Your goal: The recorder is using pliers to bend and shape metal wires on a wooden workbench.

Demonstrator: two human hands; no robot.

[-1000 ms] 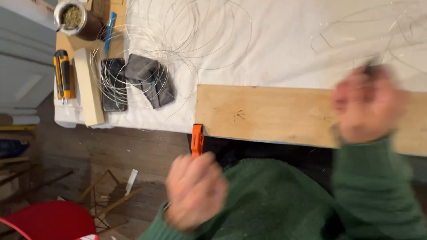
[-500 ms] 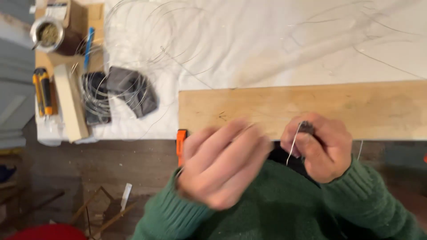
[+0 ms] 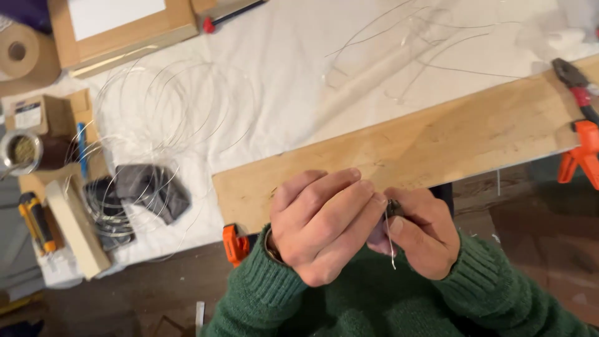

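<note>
At six o'clock, before the wooden board [image 3: 437, 140], we see the left hand [image 3: 321, 228] and right hand [image 3: 421, 237] pinched together on a small dark piece [image 3: 394, 208] with thin wire [image 3: 390, 246], seemingly light, springy, best gripped near its end.

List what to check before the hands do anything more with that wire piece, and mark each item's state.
1. Left hand and right hand both on the small dark piece: ok.
2. Thin wire hanging free below the fingers: ok.
3. Wooden board held by orange clamps: ok.
4. Pliers close by on the board: ok.
5. Wire fixed firmly to the piece: cannot tell.
</note>
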